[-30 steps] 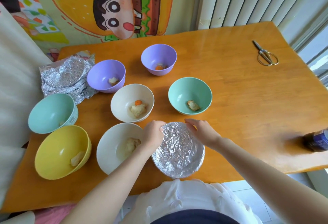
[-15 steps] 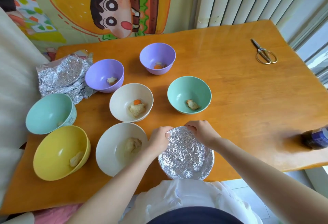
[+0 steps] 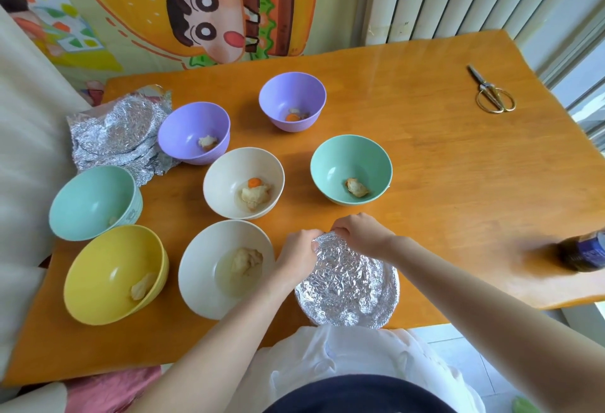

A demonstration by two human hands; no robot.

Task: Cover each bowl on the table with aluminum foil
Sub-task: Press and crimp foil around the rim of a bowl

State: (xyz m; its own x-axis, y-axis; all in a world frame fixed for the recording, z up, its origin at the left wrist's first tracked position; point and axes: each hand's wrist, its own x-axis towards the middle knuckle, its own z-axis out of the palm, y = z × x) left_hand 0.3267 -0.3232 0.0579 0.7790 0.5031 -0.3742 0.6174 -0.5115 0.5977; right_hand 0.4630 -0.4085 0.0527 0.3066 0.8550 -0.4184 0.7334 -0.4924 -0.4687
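Legible text: none | bottle (image 3: 584, 254), blue label: print blurred, unreadable | left teal bowl (image 3: 95, 203), outer wall: small mark, too small to read | wall poster (image 3: 209, 10): cartoon figure, no readable lettering

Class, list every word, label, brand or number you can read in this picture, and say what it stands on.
Nothing here reads clearly.
Dark bottle: pale print on its blue label, too blurred to read.
Left teal bowl: small mark on its outer wall, too small to read.
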